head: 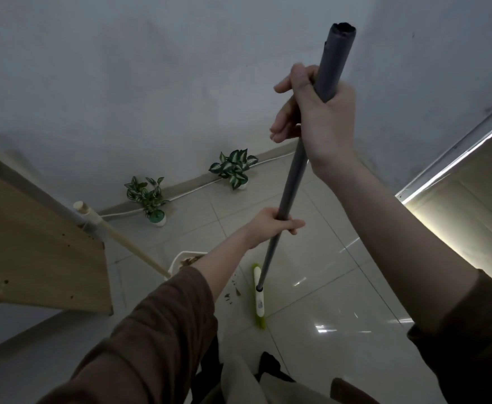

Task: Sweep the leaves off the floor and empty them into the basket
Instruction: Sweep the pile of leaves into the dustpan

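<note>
1. Pale glossy floor tiles (311,258) meet a grey wall, and potted plants (148,199) stand along the skirting.
2. Broom handle (288,193): the right hand (320,118) clasps it near the top and the left hand (271,225) is wrapped round it lower down. The fingers of both hands curl about the shaft.
3. Broom head (258,295): it rests on the tiles, with leaf scraps (236,293) scattered just beside its left edge.
4. White container (180,259): partly hidden by the left forearm, it holds brown leaves. Whether it is the basket or a pan cannot be told. A wooden pole (122,240) slants down to it.
5. Step judged in hand: short, low strokes leftward with the bristles flat should gather the scraps toward the container without flicking them.
6. Clearance: open tiles lie to the right. The wooden cabinet (34,243) and the pole crowd the left, so strokes that way want care.
</note>
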